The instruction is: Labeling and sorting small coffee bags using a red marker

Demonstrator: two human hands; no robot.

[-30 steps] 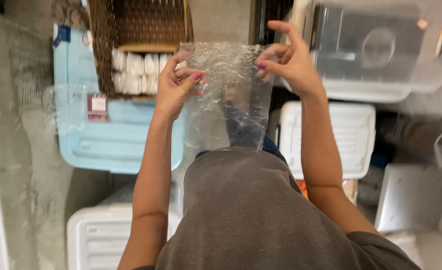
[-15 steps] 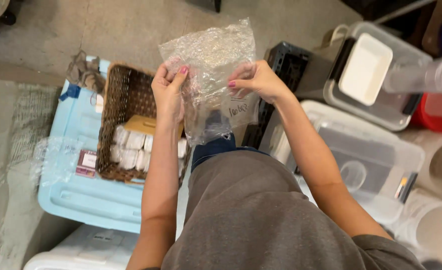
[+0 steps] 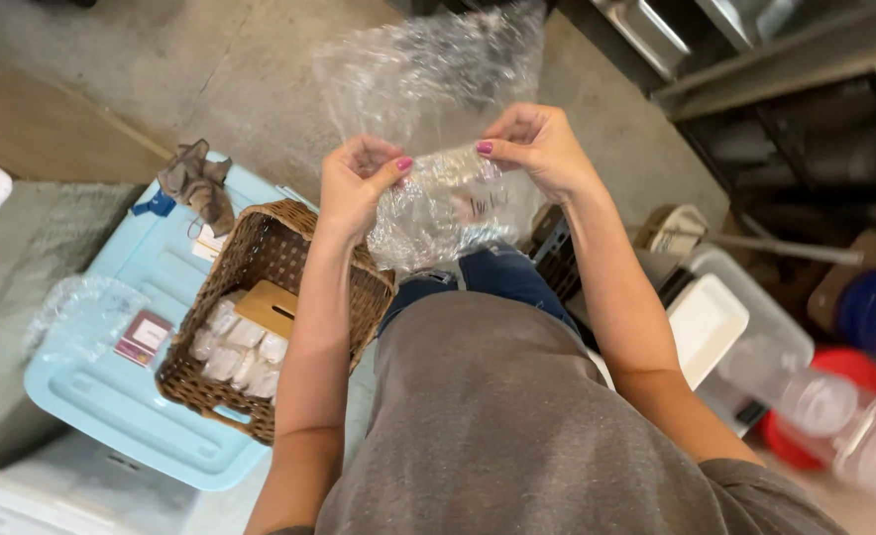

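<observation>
- Raised since the earlier frame: bubble-wrap sheet [image 3: 428, 119], now above the wicker basket [image 3: 260, 287].
- Left hand [image 3: 357, 186] and right hand [image 3: 535, 149] both pinch it; keep grips even, sheet taut.

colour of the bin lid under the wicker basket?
Light blue. The lid shows in the head view, with the brown wicker basket on it.

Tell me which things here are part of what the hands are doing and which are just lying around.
In use:
- bubble wrap sheet
- left hand
- right hand

Lying about:
- wicker basket
- blue bin lid
- grey rag
- white lid
</observation>
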